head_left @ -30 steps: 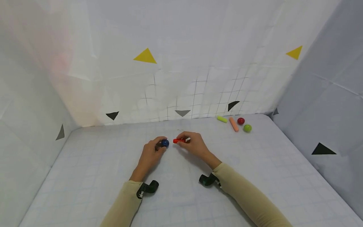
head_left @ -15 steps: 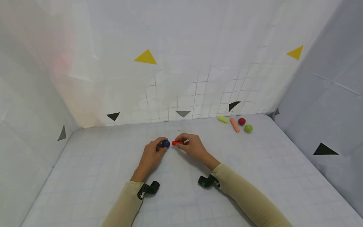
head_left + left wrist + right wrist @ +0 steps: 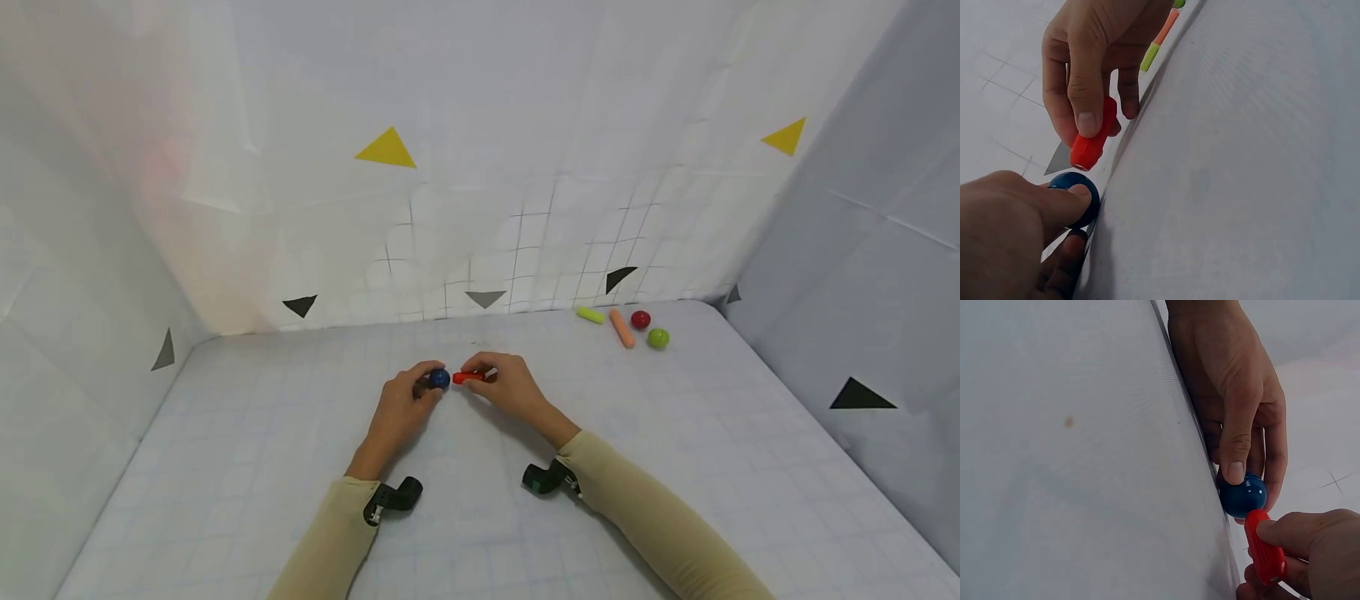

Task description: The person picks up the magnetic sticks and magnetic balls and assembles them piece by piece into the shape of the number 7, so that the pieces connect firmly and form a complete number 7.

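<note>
My left hand (image 3: 397, 412) pinches a glossy dark blue ball (image 3: 440, 379) between thumb and fingers, low over the table. Facing it, my right hand (image 3: 517, 392) pinches a short red rod (image 3: 467, 377), one end pointing at the ball. In the left wrist view, a narrow gap parts the red rod (image 3: 1090, 147) from the blue ball (image 3: 1079, 194). From the right wrist, the rod (image 3: 1264, 550) overlaps the lower edge of the ball (image 3: 1244, 497); contact is unclear from that side. My fingers cover part of both things.
At the table's back right lie a yellow-green stick (image 3: 590, 315), an orange stick (image 3: 622, 328), a red ball (image 3: 641, 319) and a green ball (image 3: 658, 337). White sheeted walls (image 3: 480, 100) with triangle markers enclose the table (image 3: 262, 433) at the back and sides.
The red rod in my right hand has moved slightly left and down, narrowing the gap to the blue ball. My left hand has barely moved and keeps its pinch.
</note>
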Tool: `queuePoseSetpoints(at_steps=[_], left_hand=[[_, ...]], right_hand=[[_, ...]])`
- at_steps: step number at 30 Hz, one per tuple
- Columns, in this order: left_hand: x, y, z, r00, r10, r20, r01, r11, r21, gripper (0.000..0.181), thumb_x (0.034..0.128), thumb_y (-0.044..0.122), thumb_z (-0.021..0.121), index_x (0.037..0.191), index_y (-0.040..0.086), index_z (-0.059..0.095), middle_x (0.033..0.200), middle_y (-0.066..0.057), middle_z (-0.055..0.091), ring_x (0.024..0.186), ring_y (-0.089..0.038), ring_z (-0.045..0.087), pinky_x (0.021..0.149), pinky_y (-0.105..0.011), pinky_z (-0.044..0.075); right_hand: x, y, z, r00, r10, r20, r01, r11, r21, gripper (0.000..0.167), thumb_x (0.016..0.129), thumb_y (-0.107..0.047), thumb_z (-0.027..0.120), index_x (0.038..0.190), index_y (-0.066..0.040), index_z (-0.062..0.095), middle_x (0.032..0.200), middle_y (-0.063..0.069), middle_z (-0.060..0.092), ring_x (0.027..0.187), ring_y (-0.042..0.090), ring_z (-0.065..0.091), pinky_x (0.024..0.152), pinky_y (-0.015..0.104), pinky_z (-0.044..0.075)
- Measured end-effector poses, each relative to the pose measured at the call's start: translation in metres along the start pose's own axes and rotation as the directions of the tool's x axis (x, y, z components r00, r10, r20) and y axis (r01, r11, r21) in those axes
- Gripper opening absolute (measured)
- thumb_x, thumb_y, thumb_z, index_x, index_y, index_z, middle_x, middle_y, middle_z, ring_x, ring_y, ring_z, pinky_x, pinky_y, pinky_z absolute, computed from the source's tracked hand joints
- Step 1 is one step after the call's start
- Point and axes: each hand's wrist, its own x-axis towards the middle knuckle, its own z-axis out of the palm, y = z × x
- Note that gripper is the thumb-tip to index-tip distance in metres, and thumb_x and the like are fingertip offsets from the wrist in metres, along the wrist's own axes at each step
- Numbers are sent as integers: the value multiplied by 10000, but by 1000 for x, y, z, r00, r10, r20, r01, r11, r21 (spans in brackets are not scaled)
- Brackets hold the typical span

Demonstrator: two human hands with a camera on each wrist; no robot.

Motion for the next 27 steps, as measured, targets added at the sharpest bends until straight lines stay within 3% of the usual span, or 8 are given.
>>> queuePoseSetpoints(at_steps=[11, 27], left_hand=[[1, -2, 2, 999, 38, -13, -39, 999, -15, 393, 940, 52, 778, 1318, 127, 701, 1054, -83, 736, 860, -203, 637, 777, -421, 520], [0, -1, 1, 999, 37, -12, -37, 999, -13, 421, 959, 110, 774, 1368, 74, 680, 1095, -108, 725, 921, -227, 645, 832, -430, 528]], right_hand=[[0, -4, 1, 1000, -6, 8, 5, 1000, 13, 169, 901, -38, 817, 1054, -98, 779, 983, -17, 744, 886, 143, 665, 778, 305, 580], [-1, -3, 1, 999, 48, 19, -48, 999, 7, 207, 901, 1, 797, 1090, -81, 771, 1032, 10, 741, 933, 164, 673, 815, 311, 580]])
